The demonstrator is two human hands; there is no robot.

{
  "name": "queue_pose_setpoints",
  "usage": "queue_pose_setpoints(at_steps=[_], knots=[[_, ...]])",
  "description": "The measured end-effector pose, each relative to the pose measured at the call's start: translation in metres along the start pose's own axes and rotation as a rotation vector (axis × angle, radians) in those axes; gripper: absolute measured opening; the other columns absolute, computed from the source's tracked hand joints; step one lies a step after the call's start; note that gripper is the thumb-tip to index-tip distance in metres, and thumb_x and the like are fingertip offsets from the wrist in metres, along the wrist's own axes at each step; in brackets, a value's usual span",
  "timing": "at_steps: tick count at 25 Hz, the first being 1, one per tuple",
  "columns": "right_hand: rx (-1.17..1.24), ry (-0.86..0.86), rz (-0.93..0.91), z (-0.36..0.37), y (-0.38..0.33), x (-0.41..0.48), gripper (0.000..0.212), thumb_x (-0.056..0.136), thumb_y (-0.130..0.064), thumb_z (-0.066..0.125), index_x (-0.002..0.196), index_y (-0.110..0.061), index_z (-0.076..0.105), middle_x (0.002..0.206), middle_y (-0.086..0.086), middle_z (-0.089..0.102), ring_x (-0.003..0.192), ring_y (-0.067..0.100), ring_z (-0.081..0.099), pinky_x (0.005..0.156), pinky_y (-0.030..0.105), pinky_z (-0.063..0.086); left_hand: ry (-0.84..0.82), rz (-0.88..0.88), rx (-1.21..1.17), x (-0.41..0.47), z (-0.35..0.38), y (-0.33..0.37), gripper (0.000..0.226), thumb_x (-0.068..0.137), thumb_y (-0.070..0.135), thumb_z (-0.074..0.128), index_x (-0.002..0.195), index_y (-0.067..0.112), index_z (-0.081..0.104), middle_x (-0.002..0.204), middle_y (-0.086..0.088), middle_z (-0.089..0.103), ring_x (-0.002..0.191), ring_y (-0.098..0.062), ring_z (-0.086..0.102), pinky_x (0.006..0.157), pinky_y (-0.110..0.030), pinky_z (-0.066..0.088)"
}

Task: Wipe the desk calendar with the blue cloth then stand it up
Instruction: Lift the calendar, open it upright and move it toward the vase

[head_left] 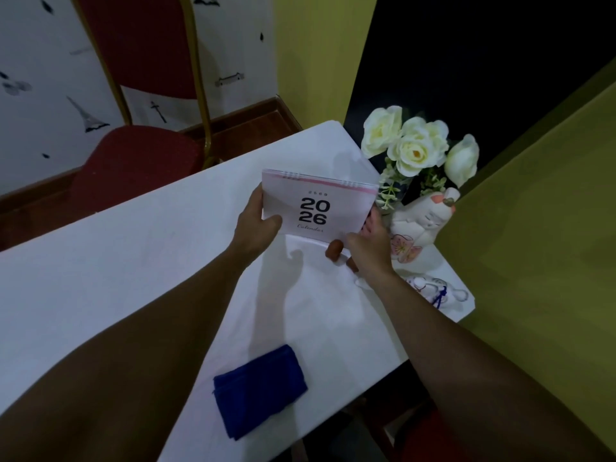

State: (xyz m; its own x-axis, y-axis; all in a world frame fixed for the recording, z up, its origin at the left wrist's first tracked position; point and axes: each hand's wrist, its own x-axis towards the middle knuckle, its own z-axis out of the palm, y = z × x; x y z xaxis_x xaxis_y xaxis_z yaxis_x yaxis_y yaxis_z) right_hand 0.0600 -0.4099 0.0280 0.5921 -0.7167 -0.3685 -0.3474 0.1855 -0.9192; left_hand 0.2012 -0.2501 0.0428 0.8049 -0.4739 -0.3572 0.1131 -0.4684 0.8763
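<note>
A pink-and-white desk calendar (320, 203) marked 2026, spiral-bound along its top, is held upright over the far part of the white table (133, 255). My left hand (256, 225) grips its left edge with the thumb on the front. My right hand (370, 248) holds its lower right corner, fingers spread at the base flap. The folded blue cloth (260, 390) lies untouched near the table's front edge, below both arms.
White artificial roses (413, 146) and a pale ceramic cat figurine (420, 228) stand just right of the calendar. A small glass trinket (436, 290) lies by the right edge. A red chair (140, 158) stands behind the table's left side.
</note>
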Motion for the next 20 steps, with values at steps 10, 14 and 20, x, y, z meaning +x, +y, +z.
queue_pose_setpoints(at_steps=[10, 14, 20], knots=[[-0.010, 0.131, -0.039, 0.007, 0.010, -0.005, 0.069, 0.074, 0.013, 0.046, 0.133, -0.021, 0.059, 0.121, -0.006, 0.070, 0.100, -0.009, 0.066, 0.076, 0.008, 0.052, -0.026, 0.034, 0.116, -0.026, -0.001, -0.014, 0.076, 0.104, 0.005, 0.048, 0.168, 0.033, 0.018, 0.170, 0.002, 0.036, 0.157, -0.032, 0.036, 0.123, -0.055, 0.033], [0.059, 0.131, -0.039, 0.008, 0.009, -0.010, 0.070, 0.071, 0.014, 0.043, 0.121, -0.032, 0.062, 0.106, -0.019, 0.071, 0.085, -0.019, 0.067, 0.054, 0.005, 0.051, -0.038, 0.028, 0.130, -0.019, 0.002, -0.008, 0.076, 0.103, 0.005, 0.050, 0.166, 0.036, 0.019, 0.169, 0.002, 0.039, 0.156, -0.034, 0.037, 0.122, -0.058, 0.034], [0.089, 0.132, -0.043, 0.005, 0.009, -0.017, 0.070, 0.073, 0.013, 0.044, 0.112, -0.043, 0.060, 0.089, -0.040, 0.070, 0.084, -0.023, 0.065, 0.057, 0.001, 0.050, -0.066, 0.028, 0.156, -0.005, 0.006, -0.003, 0.077, 0.102, 0.008, 0.052, 0.166, 0.035, 0.019, 0.169, 0.002, 0.038, 0.155, -0.035, 0.039, 0.120, -0.060, 0.036]])
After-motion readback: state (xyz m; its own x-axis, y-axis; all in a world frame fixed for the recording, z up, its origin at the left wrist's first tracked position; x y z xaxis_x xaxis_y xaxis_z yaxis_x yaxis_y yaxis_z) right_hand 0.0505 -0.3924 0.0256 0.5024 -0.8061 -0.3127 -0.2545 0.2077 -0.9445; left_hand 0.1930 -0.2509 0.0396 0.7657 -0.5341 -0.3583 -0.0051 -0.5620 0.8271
